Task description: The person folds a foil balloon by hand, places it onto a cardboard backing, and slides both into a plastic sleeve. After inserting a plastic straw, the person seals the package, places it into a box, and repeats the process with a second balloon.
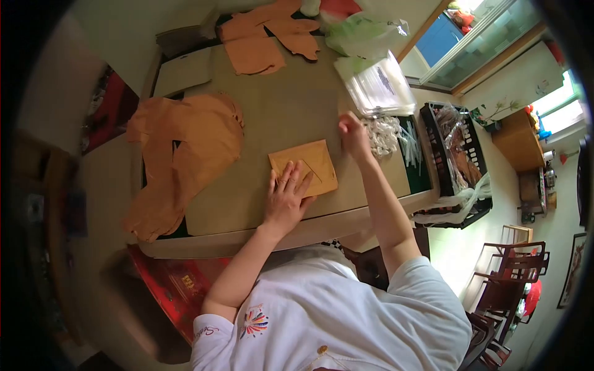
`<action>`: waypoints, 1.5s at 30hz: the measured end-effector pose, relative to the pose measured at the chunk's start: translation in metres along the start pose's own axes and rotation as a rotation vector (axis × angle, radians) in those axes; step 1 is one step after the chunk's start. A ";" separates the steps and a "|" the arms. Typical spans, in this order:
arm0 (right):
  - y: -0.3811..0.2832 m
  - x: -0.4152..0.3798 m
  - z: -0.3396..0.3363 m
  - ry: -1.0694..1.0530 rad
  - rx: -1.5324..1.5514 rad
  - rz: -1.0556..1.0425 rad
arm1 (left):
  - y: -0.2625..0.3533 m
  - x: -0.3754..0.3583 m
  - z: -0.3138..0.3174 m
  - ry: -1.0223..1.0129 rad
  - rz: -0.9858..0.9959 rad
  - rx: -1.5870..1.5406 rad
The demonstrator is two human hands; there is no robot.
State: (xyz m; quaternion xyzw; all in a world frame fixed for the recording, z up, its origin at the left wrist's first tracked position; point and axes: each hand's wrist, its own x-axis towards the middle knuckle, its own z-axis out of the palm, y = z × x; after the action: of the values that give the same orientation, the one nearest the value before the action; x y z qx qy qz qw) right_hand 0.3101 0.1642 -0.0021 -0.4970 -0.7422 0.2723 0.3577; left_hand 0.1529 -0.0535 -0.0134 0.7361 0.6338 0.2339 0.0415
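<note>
My left hand (286, 196) lies flat with spread fingers on a folded orange square (320, 162) of thin, cloth-like sheet, with a flap line across its front. To the right of that square my right hand (354, 137) is raised with its fingers curled closed; whatever they hold, if anything, is hidden. Right beside it is a heap of small whitish, crumpled-looking pieces (382, 135). Behind the heap is a stack of clear plastic bags (380, 86) with a printed label.
Loose orange pieces (192, 133) cover the board's left side, and more orange pieces (250, 46) lie at the back. Clear thin strips (409, 145) sit by the right edge. A black crate (458, 142) with plastic-wrapped contents stands off the table's right side. A greenish plastic bag (362, 34) lies at the back.
</note>
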 end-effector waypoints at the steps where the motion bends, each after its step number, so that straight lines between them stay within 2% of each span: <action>1: -0.001 -0.011 -0.001 -0.105 -0.027 0.022 | -0.002 -0.001 0.000 0.003 -0.006 -0.013; 3: -0.002 -0.033 -0.006 -0.217 0.019 -0.029 | -0.005 -0.005 0.001 0.003 -0.019 -0.046; 6: -0.048 -0.062 -0.024 -0.410 0.002 0.311 | -0.007 -0.007 -0.001 -0.002 -0.004 -0.074; 9: -0.053 -0.079 -0.010 0.000 -0.156 -0.212 | -0.006 -0.011 -0.013 0.112 -0.061 -0.112; 12: -0.067 -0.090 0.011 -0.181 -0.328 -0.447 | -0.015 -0.021 -0.017 0.152 -0.344 -0.044; 15: -0.053 -0.084 0.032 -0.243 -0.315 -0.429 | -0.028 -0.016 -0.017 0.108 -0.289 -0.040; 19: -0.045 -0.077 0.035 -0.203 -0.356 -0.436 | -0.041 0.015 -0.015 0.125 -0.209 -0.105; 22: -0.041 -0.074 0.036 -0.161 -0.421 -0.427 | -0.055 0.037 -0.007 0.287 -0.269 -0.363; 25: -0.041 -0.077 0.038 -0.103 -0.431 -0.392 | -0.071 0.054 -0.012 0.297 -0.393 -0.257; 31: -0.037 -0.075 0.039 -0.125 -0.369 -0.376 | -0.086 0.079 -0.009 0.238 -0.497 -0.222; 37: -0.033 -0.074 0.038 -0.155 -0.402 -0.349 | -0.086 0.096 -0.014 0.129 -0.670 -0.399; 40: -0.035 -0.075 0.035 -0.153 -0.521 -0.345 | -0.082 0.097 -0.019 0.102 -0.675 -0.386; 43: -0.035 -0.075 0.037 -0.171 -0.516 -0.301 | -0.087 0.096 -0.007 0.163 -0.628 -0.335; 45: -0.034 -0.074 0.036 -0.174 -0.518 -0.300 | -0.086 0.097 -0.009 0.118 -0.661 -0.347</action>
State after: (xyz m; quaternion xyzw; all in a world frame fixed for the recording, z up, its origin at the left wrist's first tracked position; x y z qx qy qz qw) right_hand 0.2815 0.0809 -0.0167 -0.4315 -0.8797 0.0601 0.1904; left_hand 0.0796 0.0529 -0.0081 0.4593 0.7892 0.3539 0.2024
